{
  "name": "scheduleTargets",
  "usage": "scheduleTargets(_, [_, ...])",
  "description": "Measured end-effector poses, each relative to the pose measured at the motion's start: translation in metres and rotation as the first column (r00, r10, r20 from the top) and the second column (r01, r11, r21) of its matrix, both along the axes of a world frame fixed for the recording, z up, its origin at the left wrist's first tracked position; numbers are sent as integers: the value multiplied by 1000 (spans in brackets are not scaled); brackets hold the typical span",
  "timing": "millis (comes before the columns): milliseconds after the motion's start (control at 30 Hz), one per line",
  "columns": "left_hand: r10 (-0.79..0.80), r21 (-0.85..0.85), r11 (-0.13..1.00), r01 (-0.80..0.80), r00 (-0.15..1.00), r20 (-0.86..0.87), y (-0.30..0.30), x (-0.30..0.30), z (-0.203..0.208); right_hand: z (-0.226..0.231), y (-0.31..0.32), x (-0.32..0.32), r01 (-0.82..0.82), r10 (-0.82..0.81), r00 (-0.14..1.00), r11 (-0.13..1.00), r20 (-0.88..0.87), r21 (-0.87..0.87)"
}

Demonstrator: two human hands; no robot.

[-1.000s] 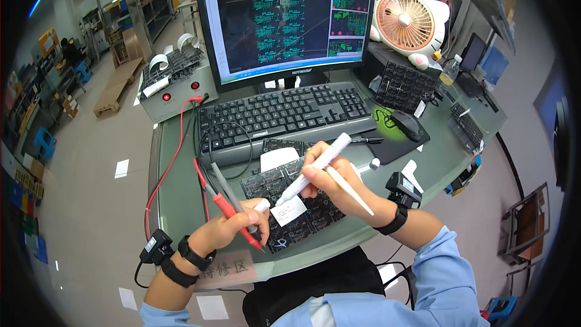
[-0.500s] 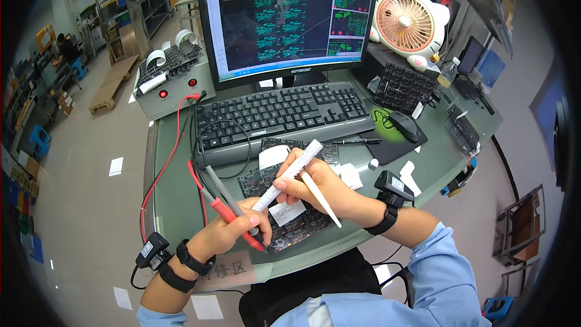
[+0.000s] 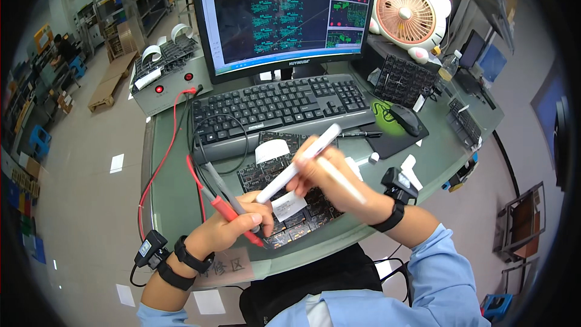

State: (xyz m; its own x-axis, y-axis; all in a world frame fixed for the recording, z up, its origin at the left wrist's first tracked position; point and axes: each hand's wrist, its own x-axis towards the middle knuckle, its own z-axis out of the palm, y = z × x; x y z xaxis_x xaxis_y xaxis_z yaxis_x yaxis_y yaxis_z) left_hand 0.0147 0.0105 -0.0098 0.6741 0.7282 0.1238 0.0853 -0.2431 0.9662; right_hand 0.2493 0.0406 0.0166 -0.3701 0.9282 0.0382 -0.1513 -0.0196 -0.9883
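My left hand (image 3: 239,225) is closed round a red test probe (image 3: 225,208) and a grey-black test probe (image 3: 221,183), their tips pointing down at the near edge of a dark circuit board panel (image 3: 308,224). A white marker pen (image 3: 283,181) slants up from the fingers of my left hand into my right hand (image 3: 324,175), which is closed on it. A thin white tapered stick (image 3: 344,180), blurred by motion, also sticks out of my right hand. A white paper slip (image 3: 288,206) lies on the panel below the pen.
Behind the panel stand a black keyboard (image 3: 278,106) and a monitor (image 3: 278,18). To the left, red and black leads run from a grey box (image 3: 172,94). A mouse (image 3: 404,120), a black pen (image 3: 360,135), more boards (image 3: 404,82) and a fan (image 3: 407,15) are on the right.
My right hand has moved slightly right with the marker pen, and the thin stick has swung outward to the right. My left hand stays nearly in place, still holding the probes.
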Motion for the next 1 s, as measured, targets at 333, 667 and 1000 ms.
scheduleTargets(333, [8,-66,998,-4,998,69,7,-1,-7,26,66,105,-133,-525,219,819,822,558])
scheduleTargets(667, [-2,-114,993,15,993,114,13,1,-14,18,43,95,-134,-715,235,648,659,750])
scheduleTargets(1000, [11,-130,991,-6,999,34,13,2,-15,-43,-46,23,-447,242,872,750,426,487])
